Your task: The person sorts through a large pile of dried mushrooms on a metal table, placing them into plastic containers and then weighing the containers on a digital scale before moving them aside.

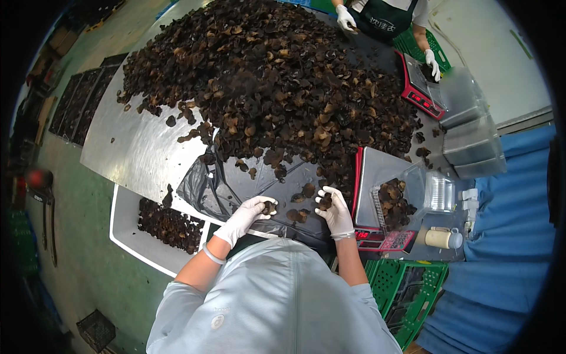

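Note:
Both my hands wear white gloves and are held above the near edge of the table. My left hand point(249, 217) is closed on a small brown wood ear mushroom point(269, 208) at its fingertips. Another dark wood ear mushroom point(324, 202) sits between the thumb and fingers of my right hand point(337, 216). Between the hands, a few loose wood ears point(298, 215) lie on black plastic sheeting point(230, 192). Beyond them rises a large heap of wood ear mushrooms point(259, 76). Beside my right hand, a red-edged scale point(371, 177) carries a clear tray filled with wood ears point(394, 203).
A white bin point(127, 230) with wood ears stands at the left below the metal table point(135, 150). At right are a clear lidded box point(440, 192), a cream jar point(442, 238) and stacked clear trays point(471, 130). A green crate point(413, 295) sits low right. Across, a gloved co-worker uses another scale point(421, 88).

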A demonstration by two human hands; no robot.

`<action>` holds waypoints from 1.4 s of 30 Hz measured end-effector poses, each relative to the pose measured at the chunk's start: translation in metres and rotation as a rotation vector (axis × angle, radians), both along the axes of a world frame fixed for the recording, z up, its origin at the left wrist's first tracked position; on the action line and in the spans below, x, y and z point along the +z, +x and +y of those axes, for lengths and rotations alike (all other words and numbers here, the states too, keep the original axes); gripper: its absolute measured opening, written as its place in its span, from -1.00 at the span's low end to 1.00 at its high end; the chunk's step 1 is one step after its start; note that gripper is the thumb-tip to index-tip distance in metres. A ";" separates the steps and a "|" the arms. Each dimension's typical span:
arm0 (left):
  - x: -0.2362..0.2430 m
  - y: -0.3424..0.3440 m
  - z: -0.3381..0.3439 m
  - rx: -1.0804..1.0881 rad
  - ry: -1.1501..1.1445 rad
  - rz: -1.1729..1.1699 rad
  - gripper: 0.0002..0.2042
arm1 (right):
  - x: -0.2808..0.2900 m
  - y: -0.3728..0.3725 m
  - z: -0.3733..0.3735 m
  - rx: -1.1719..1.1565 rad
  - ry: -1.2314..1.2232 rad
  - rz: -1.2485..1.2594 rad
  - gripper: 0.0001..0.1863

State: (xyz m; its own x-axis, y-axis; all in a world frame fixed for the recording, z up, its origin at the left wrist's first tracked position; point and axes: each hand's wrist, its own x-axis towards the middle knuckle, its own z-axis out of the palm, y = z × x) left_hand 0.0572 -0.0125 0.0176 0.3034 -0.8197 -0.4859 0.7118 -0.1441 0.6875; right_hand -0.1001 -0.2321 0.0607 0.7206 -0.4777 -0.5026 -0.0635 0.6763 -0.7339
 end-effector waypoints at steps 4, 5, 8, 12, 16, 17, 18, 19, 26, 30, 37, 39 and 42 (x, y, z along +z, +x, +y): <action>0.002 0.015 0.000 0.019 -0.124 0.149 -0.72 | -0.024 0.028 0.002 0.131 -1.059 0.282 -0.70; 0.002 0.018 0.000 0.024 -0.139 0.133 -0.69 | -0.023 0.032 0.007 0.139 -1.431 0.336 -0.64; 0.003 0.023 0.006 0.047 -0.172 -0.037 -0.74 | -0.039 0.043 0.020 0.250 -1.599 0.450 -0.72; 0.019 0.029 0.018 0.033 -0.064 -0.223 -0.77 | -0.031 0.038 0.019 0.193 -0.677 0.288 -0.88; 0.012 0.036 0.030 0.065 -0.053 -0.281 -0.86 | -0.016 0.034 0.029 0.149 -0.138 0.012 -0.85; 0.014 0.037 0.033 0.068 -0.056 -0.295 -0.86 | -0.014 0.035 0.035 0.148 -0.016 -0.067 -0.84; 0.016 0.040 0.034 0.078 -0.028 -0.338 -0.86 | -0.017 0.040 0.038 0.194 0.018 -0.135 -0.82; 0.023 0.039 0.033 0.080 0.000 -0.372 -0.85 | -0.021 0.042 0.039 0.233 0.053 -0.194 -0.80; 0.025 0.039 0.031 0.124 -0.026 -0.567 -0.85 | -0.020 0.063 0.056 0.265 0.130 -0.201 -0.73; 0.028 0.042 0.036 0.021 0.178 -1.049 -0.77 | -0.025 0.056 0.058 0.239 0.086 -0.144 -0.83; 0.033 0.042 0.011 -0.021 0.111 -1.277 -0.66 | -0.006 0.029 0.053 0.082 0.036 -0.087 -0.86; 0.032 0.040 0.001 0.048 0.038 -1.299 -0.70 | -0.004 0.026 0.049 0.148 -0.067 -0.066 -0.88; 0.034 0.039 0.001 0.086 0.064 -1.237 -0.74 | 0.005 0.030 0.054 0.150 -0.117 -0.066 -0.83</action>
State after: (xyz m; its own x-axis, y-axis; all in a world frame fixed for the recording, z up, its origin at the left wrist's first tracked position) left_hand 0.0962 -0.0114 0.0516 0.6376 -0.7599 0.1267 -0.4006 -0.1866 0.8971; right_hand -0.0696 -0.1784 0.0660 0.8176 -0.4148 -0.3994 -0.1068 0.5723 -0.8130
